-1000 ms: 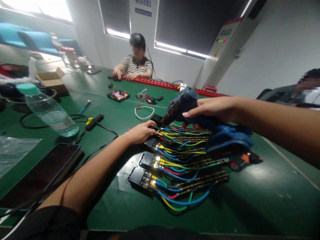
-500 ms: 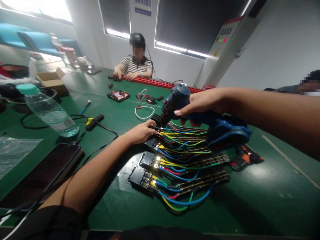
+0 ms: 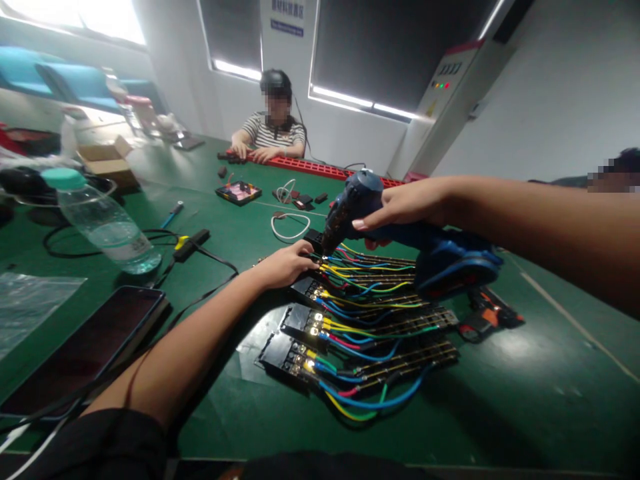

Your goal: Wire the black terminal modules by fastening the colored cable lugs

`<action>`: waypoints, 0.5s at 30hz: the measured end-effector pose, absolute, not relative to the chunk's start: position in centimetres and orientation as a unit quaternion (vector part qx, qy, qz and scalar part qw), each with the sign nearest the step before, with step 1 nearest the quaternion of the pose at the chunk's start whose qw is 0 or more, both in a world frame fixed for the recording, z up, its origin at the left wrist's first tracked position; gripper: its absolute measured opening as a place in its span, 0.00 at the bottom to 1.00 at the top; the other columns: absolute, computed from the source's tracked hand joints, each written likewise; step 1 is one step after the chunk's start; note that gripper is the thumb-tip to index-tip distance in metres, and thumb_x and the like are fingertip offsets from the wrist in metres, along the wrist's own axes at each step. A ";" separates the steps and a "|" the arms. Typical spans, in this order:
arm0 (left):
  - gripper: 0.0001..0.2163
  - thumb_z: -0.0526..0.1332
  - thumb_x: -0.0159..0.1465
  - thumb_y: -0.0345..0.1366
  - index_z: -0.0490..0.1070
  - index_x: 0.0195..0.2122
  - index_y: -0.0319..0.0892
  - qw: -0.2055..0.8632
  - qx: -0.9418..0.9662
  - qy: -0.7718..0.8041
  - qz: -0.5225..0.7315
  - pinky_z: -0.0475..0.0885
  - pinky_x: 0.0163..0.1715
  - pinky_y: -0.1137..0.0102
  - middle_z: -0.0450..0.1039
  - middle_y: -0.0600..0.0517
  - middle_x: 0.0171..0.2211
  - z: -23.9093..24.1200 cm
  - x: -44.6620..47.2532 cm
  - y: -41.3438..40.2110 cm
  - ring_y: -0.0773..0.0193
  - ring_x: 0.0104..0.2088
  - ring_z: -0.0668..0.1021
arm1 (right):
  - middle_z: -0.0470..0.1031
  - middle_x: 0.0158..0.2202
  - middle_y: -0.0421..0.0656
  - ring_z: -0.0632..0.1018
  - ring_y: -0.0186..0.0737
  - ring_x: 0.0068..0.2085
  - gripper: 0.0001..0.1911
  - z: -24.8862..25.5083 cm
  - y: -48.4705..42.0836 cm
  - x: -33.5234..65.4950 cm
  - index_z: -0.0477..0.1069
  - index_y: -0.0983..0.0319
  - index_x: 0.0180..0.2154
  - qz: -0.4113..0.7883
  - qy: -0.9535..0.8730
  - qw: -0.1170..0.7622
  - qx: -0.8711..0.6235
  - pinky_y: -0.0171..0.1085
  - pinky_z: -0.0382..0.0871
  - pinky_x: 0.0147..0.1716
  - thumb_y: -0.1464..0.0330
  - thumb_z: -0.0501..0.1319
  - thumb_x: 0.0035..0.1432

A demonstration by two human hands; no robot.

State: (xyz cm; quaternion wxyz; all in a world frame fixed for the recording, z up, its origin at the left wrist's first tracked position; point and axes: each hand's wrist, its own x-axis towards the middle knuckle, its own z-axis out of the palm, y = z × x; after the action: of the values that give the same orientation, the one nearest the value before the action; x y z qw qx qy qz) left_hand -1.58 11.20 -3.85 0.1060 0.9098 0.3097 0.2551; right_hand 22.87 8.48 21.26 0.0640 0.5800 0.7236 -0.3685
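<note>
My right hand [image 3: 397, 207] is wrapped round a blue cordless screwdriver [image 3: 360, 207] whose tip points down at the far end of a row of black terminal strips [image 3: 300, 323]. Coloured wires [image 3: 360, 313] in blue, yellow, red and green run from the strips to the right. My left hand [image 3: 285, 263] lies on the farthest strip beside the tool's tip, fingers pressed flat on it. The screwdriver's blue base [image 3: 457, 263] hangs over the wires.
A water bottle [image 3: 97, 223] lies at the left, with a dark tablet [image 3: 85, 340] and black cables [image 3: 200, 250] nearer me. An orange-and-black tool [image 3: 487, 317] lies right of the wires. A person in a striped shirt [image 3: 273, 130] sits at the far side by a red rail [image 3: 310, 167].
My right hand has brought the screwdriver a little left and down, so its tip now sits at the farthest strip. My left hand has stayed in place.
</note>
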 end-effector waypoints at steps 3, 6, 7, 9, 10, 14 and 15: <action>0.15 0.54 0.70 0.33 0.79 0.51 0.46 0.103 0.912 0.309 0.251 0.71 0.56 0.61 0.66 0.44 0.57 -3.8 -1.6 11.2 0.57 0.55 0.73 | 0.79 0.27 0.44 0.81 0.46 0.30 0.24 21.3 8.7 23.0 0.79 0.55 0.45 -0.342 0.740 0.069 0.575 0.38 0.79 0.26 0.47 0.69 0.52; 0.16 0.54 0.70 0.33 0.79 0.51 0.46 0.095 0.913 0.309 0.248 0.72 0.56 0.61 0.66 0.44 0.57 -3.7 -1.6 11.1 0.56 0.54 0.74 | 0.78 0.26 0.45 0.81 0.48 0.30 0.25 21.4 8.9 23.1 0.79 0.55 0.45 -0.317 0.747 0.072 0.580 0.39 0.78 0.24 0.47 0.69 0.50; 0.16 0.54 0.70 0.33 0.79 0.51 0.46 0.092 0.914 0.309 0.247 0.72 0.55 0.62 0.66 0.44 0.57 -3.6 -1.6 11.1 0.57 0.54 0.74 | 0.78 0.26 0.45 0.81 0.48 0.30 0.25 21.4 9.0 23.1 0.79 0.55 0.44 -0.316 0.747 0.074 0.580 0.39 0.78 0.24 0.46 0.69 0.50; 0.15 0.54 0.70 0.33 0.79 0.51 0.47 0.086 0.915 0.309 0.246 0.72 0.55 0.63 0.66 0.44 0.57 -3.5 -1.6 11.0 0.57 0.54 0.74 | 0.78 0.27 0.46 0.81 0.48 0.29 0.25 21.4 9.0 23.0 0.80 0.56 0.44 -0.319 0.744 0.078 0.582 0.40 0.78 0.25 0.46 0.68 0.51; 0.15 0.55 0.70 0.33 0.79 0.51 0.47 0.083 0.915 0.309 0.246 0.72 0.55 0.64 0.66 0.45 0.57 -3.5 -1.6 11.0 0.58 0.54 0.74 | 0.78 0.27 0.46 0.80 0.47 0.29 0.25 21.4 9.0 23.0 0.80 0.56 0.43 -0.319 0.742 0.080 0.585 0.40 0.78 0.25 0.46 0.68 0.52; 0.15 0.56 0.70 0.33 0.79 0.51 0.47 0.073 0.916 0.306 0.250 0.73 0.54 0.64 0.66 0.45 0.57 -3.6 -1.6 11.0 0.57 0.54 0.74 | 0.78 0.27 0.46 0.80 0.47 0.29 0.26 21.3 8.9 23.1 0.80 0.56 0.43 -0.314 0.737 0.085 0.592 0.40 0.78 0.24 0.45 0.68 0.51; 0.15 0.56 0.70 0.33 0.79 0.51 0.47 0.070 0.916 0.305 0.250 0.73 0.54 0.63 0.66 0.45 0.57 -3.7 -1.6 11.1 0.57 0.54 0.74 | 0.78 0.27 0.46 0.80 0.47 0.29 0.26 21.3 8.9 23.1 0.80 0.56 0.43 -0.321 0.738 0.088 0.587 0.40 0.78 0.24 0.44 0.67 0.52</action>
State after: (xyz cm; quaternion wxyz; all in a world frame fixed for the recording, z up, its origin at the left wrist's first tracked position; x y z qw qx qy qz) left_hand -1.60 11.10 -3.70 0.0704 0.9162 0.3053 0.2498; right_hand 23.15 8.92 21.30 0.0878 0.5874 0.7377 -0.3209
